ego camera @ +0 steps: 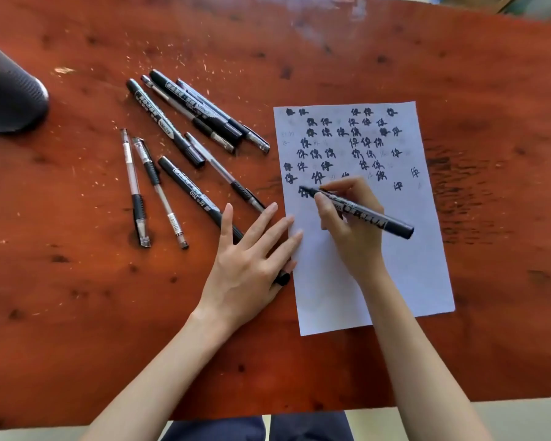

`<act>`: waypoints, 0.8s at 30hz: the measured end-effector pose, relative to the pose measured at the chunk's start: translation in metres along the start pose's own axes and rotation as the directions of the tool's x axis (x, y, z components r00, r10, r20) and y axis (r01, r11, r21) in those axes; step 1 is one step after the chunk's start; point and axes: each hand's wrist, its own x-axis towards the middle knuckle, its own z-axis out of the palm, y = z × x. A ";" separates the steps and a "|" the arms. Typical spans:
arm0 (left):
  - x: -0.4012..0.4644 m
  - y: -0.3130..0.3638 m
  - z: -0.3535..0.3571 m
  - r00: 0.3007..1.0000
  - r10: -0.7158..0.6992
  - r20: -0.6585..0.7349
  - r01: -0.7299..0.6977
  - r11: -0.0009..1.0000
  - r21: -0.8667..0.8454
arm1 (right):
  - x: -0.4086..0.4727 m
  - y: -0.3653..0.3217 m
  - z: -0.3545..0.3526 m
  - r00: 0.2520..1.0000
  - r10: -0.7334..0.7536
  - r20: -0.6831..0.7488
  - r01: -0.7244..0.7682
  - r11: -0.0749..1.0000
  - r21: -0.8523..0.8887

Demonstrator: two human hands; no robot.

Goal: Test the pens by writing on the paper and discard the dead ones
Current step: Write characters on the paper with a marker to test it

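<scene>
You look down on a reddish-brown wooden surface (pixel 299 58) with dark knots and blotches in its grain. Pale flecks and scratches scatter across its left half. A whitish glare falls on the far edge near the top centre. Below the near edge you see a strip of pale floor (pixel 506 418). At the top right corner, beyond the surface, something light-coloured shows, too blurred to tell.

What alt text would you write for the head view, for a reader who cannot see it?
A right hand writes with a black marker on a character-covered paper, which the left hand steadies. Eight more pens lie to the left on the reddish table.
</scene>
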 end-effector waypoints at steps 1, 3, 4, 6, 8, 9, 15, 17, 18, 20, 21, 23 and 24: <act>0.000 0.000 0.000 1.000 0.005 -0.017 -0.005 1.000 0.004 | 0.000 0.003 0.002 1.000 0.003 -0.018 -0.004 1.000 -0.028; -0.001 0.000 0.002 0.997 0.040 -0.064 -0.039 0.999 0.016 | -0.001 0.008 0.004 0.999 -0.023 -0.049 0.019 0.996 -0.084; -0.001 0.000 0.003 0.994 0.064 -0.084 -0.063 0.998 0.017 | -0.003 0.009 0.005 0.997 -0.042 -0.058 0.036 0.994 -0.102; -0.001 -0.001 0.003 0.990 0.097 -0.101 -0.097 0.995 0.001 | -0.004 0.012 0.005 0.996 -0.059 -0.060 0.051 0.991 -0.122; 0.000 -0.002 0.003 0.991 0.102 -0.091 -0.105 0.994 -0.020 | -0.004 0.012 0.005 0.997 -0.061 -0.049 0.053 0.987 -0.153; 0.000 -0.002 0.003 0.992 0.100 -0.082 -0.102 0.994 -0.026 | -0.004 0.012 0.006 0.997 -0.064 -0.037 0.057 0.984 -0.167; 0.000 -0.001 0.001 0.995 0.090 -0.051 -0.092 0.995 -0.035 | -0.004 0.013 0.007 0.997 -0.077 -0.013 0.073 0.974 -0.215; 0.000 -0.001 0.000 0.995 0.086 -0.048 -0.088 0.995 -0.041 | -0.004 0.015 0.007 0.997 -0.074 -0.014 0.069 0.970 -0.232; 0.000 -0.001 0.000 0.995 0.085 -0.046 -0.087 0.995 -0.044 | -0.004 0.015 0.007 0.997 -0.073 -0.017 0.067 0.969 -0.237; 0.001 -0.001 -0.001 0.996 0.082 -0.041 -0.084 0.995 -0.046 | -0.004 0.015 0.007 0.997 -0.073 -0.021 0.066 0.968 -0.243; 0.001 -0.001 -0.001 0.996 0.082 -0.040 -0.084 0.995 -0.045 | -0.004 0.015 0.008 0.997 -0.074 -0.019 0.068 0.967 -0.246; 0.001 0.000 0.000 0.996 0.083 -0.040 -0.084 0.995 -0.044 | -0.004 0.015 0.008 0.997 -0.075 0.000 0.073 0.964 -0.255; 0.002 0.000 -0.001 0.996 0.082 -0.041 -0.084 0.995 -0.046 | -0.004 0.015 0.007 0.997 -0.077 0.012 0.078 0.962 -0.262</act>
